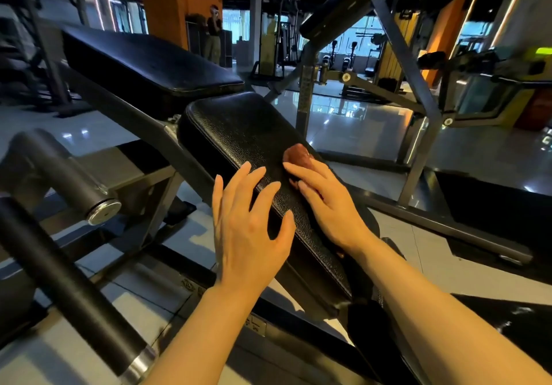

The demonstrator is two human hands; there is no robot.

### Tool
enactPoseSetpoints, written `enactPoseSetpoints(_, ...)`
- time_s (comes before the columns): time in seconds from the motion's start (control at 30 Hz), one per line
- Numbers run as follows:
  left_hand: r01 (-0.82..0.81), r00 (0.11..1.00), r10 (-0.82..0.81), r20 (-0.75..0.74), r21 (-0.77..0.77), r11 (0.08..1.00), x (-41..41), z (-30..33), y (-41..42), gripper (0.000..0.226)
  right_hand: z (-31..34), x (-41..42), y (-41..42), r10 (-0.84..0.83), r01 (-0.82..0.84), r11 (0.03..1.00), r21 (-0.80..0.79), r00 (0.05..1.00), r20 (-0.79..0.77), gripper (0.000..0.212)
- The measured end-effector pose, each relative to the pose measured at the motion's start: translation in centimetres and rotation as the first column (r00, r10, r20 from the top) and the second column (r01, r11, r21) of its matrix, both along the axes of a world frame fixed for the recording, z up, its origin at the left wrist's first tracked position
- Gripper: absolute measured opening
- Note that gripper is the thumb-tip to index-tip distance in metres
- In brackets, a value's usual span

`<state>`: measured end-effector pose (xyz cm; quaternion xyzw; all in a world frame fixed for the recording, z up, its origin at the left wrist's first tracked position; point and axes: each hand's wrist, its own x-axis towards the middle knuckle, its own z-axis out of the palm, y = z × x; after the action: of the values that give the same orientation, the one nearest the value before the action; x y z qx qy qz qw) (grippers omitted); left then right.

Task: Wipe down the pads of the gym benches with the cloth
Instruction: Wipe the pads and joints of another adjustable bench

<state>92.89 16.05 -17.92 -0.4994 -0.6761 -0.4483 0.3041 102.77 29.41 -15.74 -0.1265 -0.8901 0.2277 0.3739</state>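
A black textured seat pad (239, 128) of a gym bench slopes from the centre down toward me. A longer black back pad (143, 62) lies beyond it, up to the left. A small brown cloth (297, 156) lies on the seat pad's right side. My right hand (325, 202) lies over the cloth with fingers stretched out, pressing it onto the pad. My left hand (248, 226) has its fingers spread, tips touching the pad's left part.
Two black foam rollers with metal end caps (59, 172) (68, 295) jut out at the left. A grey steel frame (415, 92) and another pad (343, 5) stand to the right. A person (213, 35) stands far back. The tiled floor is glossy.
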Motion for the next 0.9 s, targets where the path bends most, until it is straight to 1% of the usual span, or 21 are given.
enactPoseSetpoints(0.03,0.004,1.000,-0.004,0.002,-0.001,1.000,-0.1,0.1,0.0,0.041,0.2,-0.1,1.0,-0.025,0.025,1.000,0.007,0.999,0.020,0.038)
enactPoseSetpoints(0.13,-0.003,1.000,0.003,0.017,0.009,1.000,-0.7,0.4,0.0,0.042,0.6,-1.5,3.7,-0.235,0.233,0.971,0.053,0.971,0.039,0.042)
enactPoseSetpoints(0.17,-0.012,1.000,0.012,0.022,0.016,1.000,-0.9,0.5,0.0,0.042,0.8,-2.1,3.6,-0.276,0.275,0.960,0.047,0.961,0.028,0.043)
enactPoseSetpoints(0.2,-0.021,0.999,0.020,0.029,0.028,0.999,-1.1,0.7,0.0,0.042,1.1,-2.7,3.0,-0.267,0.267,0.963,0.035,0.964,0.011,0.044)
enactPoseSetpoints(0.3,-0.045,0.997,0.041,0.063,0.072,0.996,-1.9,1.2,0.1,0.043,1.9,-3.8,0.2,-0.063,0.065,0.996,0.059,0.998,-0.029,0.048)
enactPoseSetpoints(0.33,-0.050,0.997,0.044,0.068,0.083,0.995,-2.1,1.4,0.1,0.044,2.2,-3.8,0.0,-0.009,0.010,0.998,0.062,1.000,-0.022,0.052)
enactPoseSetpoints(0.37,-0.050,0.997,0.043,0.067,0.092,0.994,-2.4,1.5,0.2,0.044,2.4,-4.0,0.6,0.010,-0.010,0.998,0.061,1.000,-0.006,0.054)
enactPoseSetpoints(0.4,-0.044,0.997,0.038,0.065,0.099,0.994,-2.6,1.5,0.2,0.044,2.5,-4.1,1.6,-0.012,0.012,0.999,0.041,1.000,0.001,0.053)
enactPoseSetpoints(0.5,-0.034,0.997,0.026,0.066,0.120,0.992,-3.0,1.6,0.3,0.045,3.2,-4.8,4.2,-0.187,0.185,0.978,-0.099,0.982,-0.015,0.050)
enactPoseSetpoints(0.53,-0.036,0.998,0.028,0.065,0.128,0.991,-3.2,1.7,0.4,0.046,3.5,-5.2,4.0,-0.205,0.201,0.972,-0.120,0.979,-0.020,0.049)
enactPoseSetpoints(0.57,-0.041,0.997,0.032,0.063,0.136,0.990,-3.5,1.9,0.5,0.046,3.9,-5.7,3.2,-0.177,0.172,0.979,-0.114,0.984,-0.034,0.048)
enactPoseSetpoints(0.67,-0.058,0.996,0.047,0.071,0.157,0.986,-4.2,2.3,0.8,0.046,4.5,-7.2,-0.2,0.078,-0.077,0.997,0.010,0.992,-0.096,0.047)
enactPoseSetpoints(0.7,-0.061,0.996,0.050,0.072,0.159,0.985,-4.4,2.3,0.9,0.046,4.6,-7.5,-0.6,0.139,-0.134,0.989,0.057,0.986,-0.095,0.047)
enactPoseSetpoints(0.73,-0.060,0.996,0.049,0.071,0.160,0.985,-4.5,2.4,1.0,0.046,4.7,-7.8,-0.3,0.162,-0.154,0.984,0.086,0.983,-0.089,0.047)
enactPoseSetpoints(0.8,-0.056,0.996,0.043,0.077,0.165,0.985,-4.6,2.4,1.0,0.044,5.2,-8.4,1.5,0.093,-0.089,0.995,0.046,0.991,-0.097,0.046)
enactPoseSetpoints(0.87,-0.059,0.995,0.043,0.095,0.170,0.984,-4.7,2.5,1.0,0.043,5.7,-8.9,2.9,-0.051,0.047,0.998,-0.040,0.993,-0.108,0.045)
enactPoseSetpoints(0.9,-0.063,0.994,0.045,0.104,0.175,0.983,-4.8,2.6,1.0,0.043,5.9,-9.3,2.8,-0.096,0.090,0.994,-0.058,0.989,-0.110,0.045)
